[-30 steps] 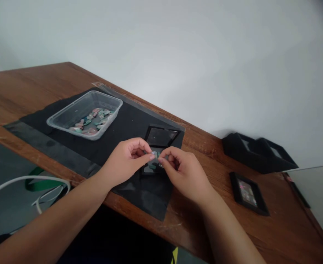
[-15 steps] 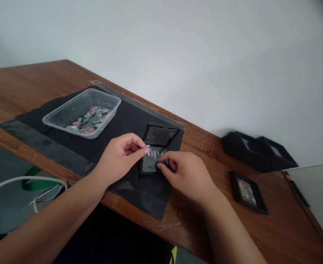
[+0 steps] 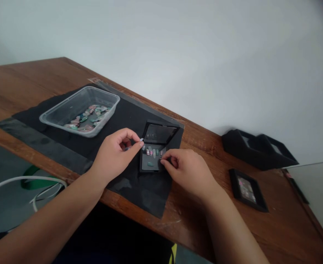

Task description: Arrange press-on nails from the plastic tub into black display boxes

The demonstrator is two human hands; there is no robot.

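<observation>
Black plastic frames the work in the head view: a small case (image 3: 147, 171) sits on a black sheet (image 3: 128, 121) on the wooden desk (image 3: 26, 80), its lid (image 3: 160, 135) tilted up with a clear window. The left hand (image 3: 114, 152) pinches a small pale piece (image 3: 141, 140) between thumb and forefinger, at the case's rear left corner beside the lid. The right hand (image 3: 189, 168) rests at the case's right edge, thumb and forefinger drawn close together; whether they grip a piece or only steady the case, I cannot tell.

Inside the case, a row of small nail-shaped pieces (image 3: 154, 152), pink, pale and green, lies near the hinge side, while one green piece (image 3: 150, 164) lies apart, nearer the front. More loose pieces (image 3: 88, 115) are heaped in a clear plastic tub (image 3: 59, 110), well to the left on the same sheet. On the far right of the desk, a black box (image 3: 248, 189) shows pieces behind its window, and other black cases (image 3: 257, 150) stand near the wall.

The step in hand looks like arranging pieces in the case one by one. The next move, I judge, calls for a light pinch and a careful lowering at the left end of the row, without nudging its neighbours or knocking the lid.
</observation>
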